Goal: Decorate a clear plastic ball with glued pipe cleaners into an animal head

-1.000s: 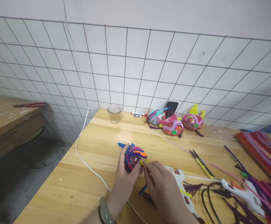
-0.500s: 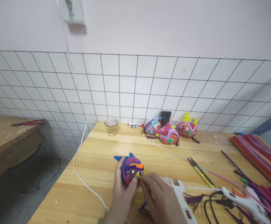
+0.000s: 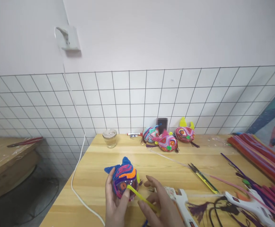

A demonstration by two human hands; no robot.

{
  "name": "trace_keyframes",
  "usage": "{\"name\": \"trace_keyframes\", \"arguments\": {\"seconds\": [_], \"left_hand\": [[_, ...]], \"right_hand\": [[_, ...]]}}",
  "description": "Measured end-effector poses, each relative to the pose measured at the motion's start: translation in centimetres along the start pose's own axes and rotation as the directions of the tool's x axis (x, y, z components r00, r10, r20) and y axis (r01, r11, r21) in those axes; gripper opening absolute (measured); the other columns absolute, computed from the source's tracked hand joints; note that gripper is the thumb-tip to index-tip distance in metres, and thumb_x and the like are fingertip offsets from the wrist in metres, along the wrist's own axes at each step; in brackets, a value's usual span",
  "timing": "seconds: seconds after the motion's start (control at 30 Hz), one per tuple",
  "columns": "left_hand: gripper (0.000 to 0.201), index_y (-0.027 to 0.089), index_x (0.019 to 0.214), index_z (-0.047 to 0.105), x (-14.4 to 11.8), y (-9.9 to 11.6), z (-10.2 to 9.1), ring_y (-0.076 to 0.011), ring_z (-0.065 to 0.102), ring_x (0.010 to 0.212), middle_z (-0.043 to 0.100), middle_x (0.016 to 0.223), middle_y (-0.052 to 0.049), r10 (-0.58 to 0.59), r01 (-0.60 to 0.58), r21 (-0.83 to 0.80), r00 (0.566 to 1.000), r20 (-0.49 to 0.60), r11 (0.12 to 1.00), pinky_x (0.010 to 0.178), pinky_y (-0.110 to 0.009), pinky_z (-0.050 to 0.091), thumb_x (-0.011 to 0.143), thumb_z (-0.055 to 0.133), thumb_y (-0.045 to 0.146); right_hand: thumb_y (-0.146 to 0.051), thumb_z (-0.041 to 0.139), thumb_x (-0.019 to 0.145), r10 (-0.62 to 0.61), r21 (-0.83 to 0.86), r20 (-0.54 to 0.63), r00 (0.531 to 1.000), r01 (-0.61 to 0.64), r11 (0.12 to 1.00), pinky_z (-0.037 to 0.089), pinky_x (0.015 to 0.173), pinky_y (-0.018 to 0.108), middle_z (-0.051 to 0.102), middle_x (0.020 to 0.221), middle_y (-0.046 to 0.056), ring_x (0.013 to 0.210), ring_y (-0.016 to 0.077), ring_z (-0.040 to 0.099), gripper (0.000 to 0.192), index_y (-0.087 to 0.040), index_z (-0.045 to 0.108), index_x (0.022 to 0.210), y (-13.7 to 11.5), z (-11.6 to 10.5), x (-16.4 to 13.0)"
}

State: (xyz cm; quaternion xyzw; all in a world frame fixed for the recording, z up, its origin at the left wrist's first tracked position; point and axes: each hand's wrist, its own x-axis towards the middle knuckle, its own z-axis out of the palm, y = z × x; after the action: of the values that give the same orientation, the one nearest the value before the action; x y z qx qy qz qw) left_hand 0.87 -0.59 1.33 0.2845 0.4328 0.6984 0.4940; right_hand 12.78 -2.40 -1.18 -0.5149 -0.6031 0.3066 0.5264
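My left hand (image 3: 116,201) grips a round craft figure (image 3: 125,176) wound in blue, purple, pink and orange pipe cleaners. Two blue pointed pieces stand out at its top left, and an orange disc shows on its glossy front. The left thumb presses the end of a yellow pipe cleaner (image 3: 140,197) against that front. The strip runs down to the right into my right hand (image 3: 163,201), between the thumb and a bent finger, while the index finger is lifted away. A white glue gun (image 3: 183,205) lies just beside the right hand, partly hidden by it.
Several finished-looking figures (image 3: 167,142) stand by the wall, with a glass cup (image 3: 110,138) to their left. Scissors with yellow handles (image 3: 203,178), another white glue gun (image 3: 248,206) and pipe cleaner bundles (image 3: 260,157) lie right. A white cable (image 3: 80,192) crosses the left edge.
The view has tilted up. My right hand has drawn back from the figure, its index finger lifting, and a longer stretch of yellow pipe cleaner now shows. The figure's front has turned more into view.
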Motion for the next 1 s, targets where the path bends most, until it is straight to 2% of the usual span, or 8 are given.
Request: {"name": "trace_keyframes", "arguments": {"seconds": [0.13,0.23,0.37,0.5,0.6,0.67,0.77,1.0], "left_hand": [[0.073,0.026,0.132,0.043,0.2,0.0,-0.5,-0.0281,0.063,0.105,0.061,0.122,-0.009,0.033,-0.033,0.029,0.999,0.01,0.999,0.084,-0.031,0.054,0.067,0.074,0.042],[0.074,0.026,0.132,0.043,0.3,-0.1,-0.6,-0.029,0.062,0.107,0.061,0.123,-0.009,0.043,-0.043,0.019,0.999,0.01,0.999,0.085,-0.032,0.053,0.067,0.075,0.042],[0.076,0.028,0.133,0.041,0.4,-0.3,-0.3,-0.03,0.063,0.106,0.057,0.128,-0.01,0.058,-0.056,-0.055,0.998,0.026,0.997,0.081,-0.034,0.056,0.066,0.075,0.042],[0.074,0.025,0.129,0.045,0.3,-0.7,0.1,-0.0309,0.065,0.101,0.059,0.124,-0.012,0.114,-0.114,-0.062,0.993,0.0,0.992,0.079,-0.035,0.056,0.065,0.076,0.042],[0.073,0.024,0.13,0.045,0.3,-1.1,0.2,-0.031,0.064,0.104,0.062,0.122,-0.012,0.141,-0.14,-0.05,0.99,0.022,0.989,0.082,-0.035,0.055,0.065,0.075,0.042],[0.073,0.024,0.13,0.044,0.2,-1.3,0.3,-0.0298,0.064,0.104,0.063,0.121,-0.011,0.16,-0.158,-0.045,0.986,0.045,0.986,0.084,-0.034,0.054,0.066,0.075,0.041],[0.071,0.023,0.131,0.042,-0.1,-1.3,0.6,-0.0289,0.065,0.102,0.063,0.12,-0.012,0.165,-0.16,-0.061,0.983,0.085,0.985,0.083,-0.034,0.054,0.069,0.074,0.039],[0.07,0.023,0.131,0.042,-1.0,-0.2,2.2,-0.0266,0.064,0.104,0.062,0.123,-0.011,0.176,-0.166,-0.087,0.976,0.124,0.982,0.084,-0.031,0.054,0.07,0.074,0.035]], "right_hand": [[-0.04,0.069,0.069,0.217,0.123,0.172,0.961,-0.24,0.963,0.052,0.052,0.028,0.048,0.131,0.016,0.066,0.0149,0.061,0.085,-0.018,0.029,0.141,0.1,0.3,0.9],[-0.035,0.072,0.062,0.258,0.097,0.266,0.929,-0.292,0.952,0.052,0.062,0.031,0.042,0.139,0.018,0.076,0.0184,0.062,0.099,-0.014,0.022,0.146,0.0,0.3,1.9],[-0.044,0.07,0.067,0.234,0.141,0.322,0.917,-0.291,0.946,0.05,0.072,0.034,0.044,0.139,0.019,0.069,0.0165,0.063,0.099,-0.015,0.021,0.147,0.4,0.8,2.7],[-0.068,0.064,0.066,0.244,0.278,0.345,0.906,-0.347,0.896,0.049,0.066,0.032,0.041,0.141,0.022,0.075,0.019,0.064,0.106,-0.015,0.02,0.147,0.4,1.2,3.1],[-0.076,0.063,0.061,0.292,0.358,0.376,0.879,-0.429,0.829,0.048,0.06,0.03,0.038,0.144,0.021,0.08,0.0207,0.065,0.111,-0.019,0.021,0.147,-0.6,0.7,3.3],[-0.077,0.063,0.06,0.302,0.394,0.412,0.86,-0.467,0.792,0.048,0.058,0.029,0.042,0.141,0.019,0.083,0.022,0.065,0.111,-0.02,0.022,0.146,-1.5,0.2,3.5],[-0.076,0.065,0.059,0.282,0.429,0.455,0.844,-0.486,0.761,0.046,0.058,0.027,0.058,0.125,0.017,0.081,0.0204,0.064,0.112,-0.016,0.023,0.144,-2.6,-0.5,3.6],[-0.064,0.07,0.066,0.244,0.453,0.436,0.866,-0.445,0.772,0.046,0.062,0.026,0.07,0.1,0.009,0.078,0.0186,0.063,0.097,-0.016,0.03,0.14,-3.8,-1.6,3.9]]}}
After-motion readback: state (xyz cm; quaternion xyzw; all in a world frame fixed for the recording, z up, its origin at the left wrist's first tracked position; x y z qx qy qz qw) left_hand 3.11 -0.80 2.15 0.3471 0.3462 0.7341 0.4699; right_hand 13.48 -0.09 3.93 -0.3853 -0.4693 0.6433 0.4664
